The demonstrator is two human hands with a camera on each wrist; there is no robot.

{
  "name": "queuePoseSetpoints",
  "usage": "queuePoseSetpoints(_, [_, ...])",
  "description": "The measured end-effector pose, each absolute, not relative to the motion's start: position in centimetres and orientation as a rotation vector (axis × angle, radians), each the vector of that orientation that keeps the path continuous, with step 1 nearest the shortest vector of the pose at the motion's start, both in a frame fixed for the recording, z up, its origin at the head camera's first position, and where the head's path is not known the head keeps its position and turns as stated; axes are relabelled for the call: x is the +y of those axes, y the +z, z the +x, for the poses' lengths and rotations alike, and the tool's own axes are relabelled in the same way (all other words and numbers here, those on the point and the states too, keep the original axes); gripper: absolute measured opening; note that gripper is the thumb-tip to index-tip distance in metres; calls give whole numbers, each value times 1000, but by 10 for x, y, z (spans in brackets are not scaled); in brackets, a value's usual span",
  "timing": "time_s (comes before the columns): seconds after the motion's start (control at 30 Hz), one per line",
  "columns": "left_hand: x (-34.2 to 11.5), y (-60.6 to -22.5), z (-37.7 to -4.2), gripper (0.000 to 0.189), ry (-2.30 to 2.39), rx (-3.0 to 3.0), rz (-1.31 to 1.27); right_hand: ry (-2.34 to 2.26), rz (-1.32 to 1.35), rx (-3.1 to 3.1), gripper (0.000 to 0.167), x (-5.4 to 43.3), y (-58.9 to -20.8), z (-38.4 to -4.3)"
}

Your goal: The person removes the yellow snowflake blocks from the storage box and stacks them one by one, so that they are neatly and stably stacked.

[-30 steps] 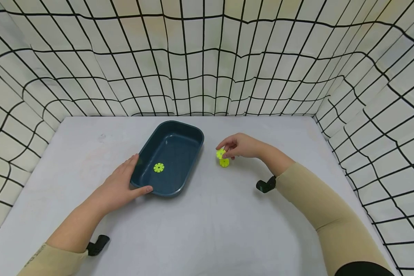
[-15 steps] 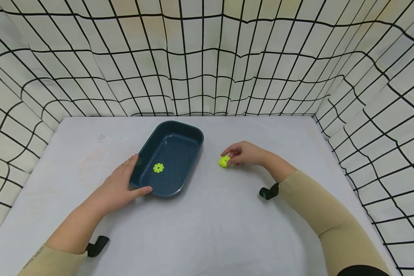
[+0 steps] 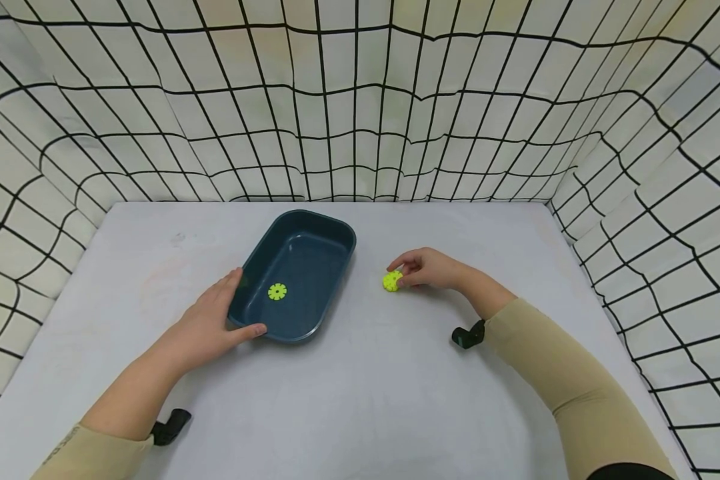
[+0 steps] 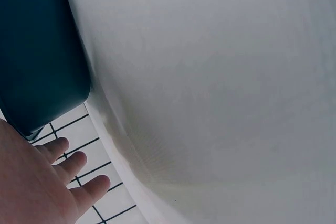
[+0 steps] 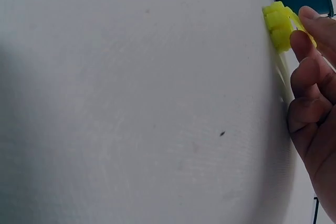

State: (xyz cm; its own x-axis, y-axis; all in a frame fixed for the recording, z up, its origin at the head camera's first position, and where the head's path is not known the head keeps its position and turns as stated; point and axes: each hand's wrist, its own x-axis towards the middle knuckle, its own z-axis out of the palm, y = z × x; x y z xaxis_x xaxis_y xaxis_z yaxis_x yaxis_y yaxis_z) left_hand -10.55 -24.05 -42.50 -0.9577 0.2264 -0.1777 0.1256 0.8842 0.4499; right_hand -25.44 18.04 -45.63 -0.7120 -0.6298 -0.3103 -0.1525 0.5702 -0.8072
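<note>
A dark teal tray [image 3: 312, 267] stands left of centre with one yellow-green flower-shaped disc [image 3: 277, 291] lying in it. My left hand [image 3: 207, 327] rests against the tray's near left corner, fingers extended along the side and thumb at the front rim. In the left wrist view, its fingers [image 4: 68, 166] lie beside the tray wall. Right of the tray, my right hand [image 3: 429, 269] pinches a yellow disc [image 3: 392, 280] between thumb and fingers. The right wrist view has it up against a small cluster of similar notched discs [image 5: 278, 27], partly hidden by the fingertips.
A white table [image 3: 360, 400] bears everything. Black netting [image 3: 354, 93] over white sheeting rises at the back and both sides. Black wrist mounts [image 3: 469, 335] stick out from both sleeves, close above the table.
My right hand has come down slightly and toward me, bringing its disc from above the other yellow piece onto it. Over the last half second it stays nearly still. The left hand and tray have not moved.
</note>
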Motion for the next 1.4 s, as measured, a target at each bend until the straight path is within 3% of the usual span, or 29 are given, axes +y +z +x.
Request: queuePoseSetpoints(1.4, [-241,-427,-105,123,649,2838,273,-996,-636,2255,34,178,-459,-252])
